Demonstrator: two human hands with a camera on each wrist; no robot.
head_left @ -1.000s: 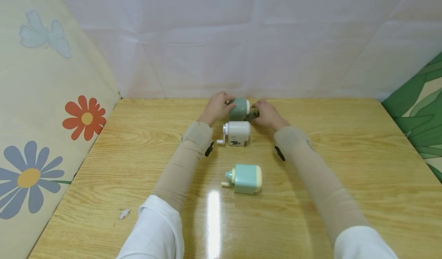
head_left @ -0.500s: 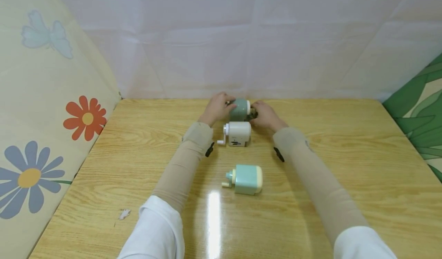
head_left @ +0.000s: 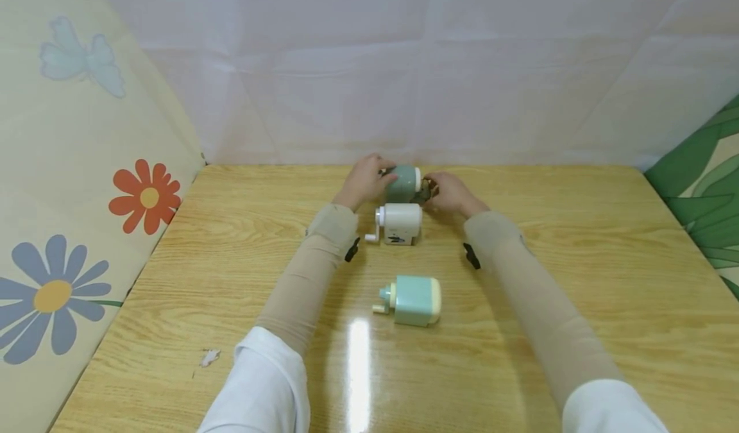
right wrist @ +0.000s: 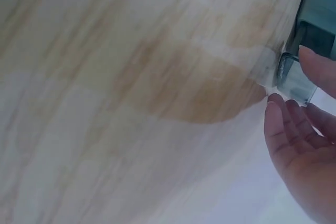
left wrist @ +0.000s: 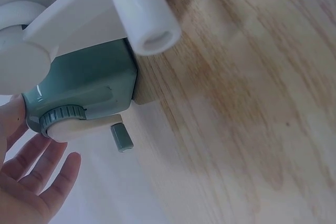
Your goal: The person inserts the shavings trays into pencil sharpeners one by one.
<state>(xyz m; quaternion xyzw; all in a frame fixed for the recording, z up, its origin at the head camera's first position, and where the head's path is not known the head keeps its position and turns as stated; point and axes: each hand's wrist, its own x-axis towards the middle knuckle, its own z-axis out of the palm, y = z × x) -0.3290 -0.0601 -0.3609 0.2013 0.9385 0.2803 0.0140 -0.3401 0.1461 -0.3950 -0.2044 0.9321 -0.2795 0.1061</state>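
At the back of the table stands a dark green crank pencil sharpener (head_left: 402, 185) with a white end. My left hand (head_left: 364, 181) grips its body from the left; in the left wrist view the sharpener's crank (left wrist: 86, 126) points away from the palm. On the other side my right hand (head_left: 451, 193) pinches the see-through shavings drawer (right wrist: 295, 77), thumb above and fingers below. The drawer sticks out of the sharpener's lower right end. Just in front sits a white pencil sharpener (head_left: 402, 223), its crank to the left. My fingers hide part of the drawer.
Nearer the front is a mint-green pencil sharpener (head_left: 416, 300) with pale yellow ends. A cloth-like backdrop (head_left: 421, 74) rises behind the table's far edge. A flower-printed panel (head_left: 156, 125) borders the left, and a leaf-printed one (head_left: 701, 183) the right.
My right hand has shifted slightly right from the dark green sharpener with its fingers on the drawer. The left hand keeps its grip, and the other two sharpeners stay in place.
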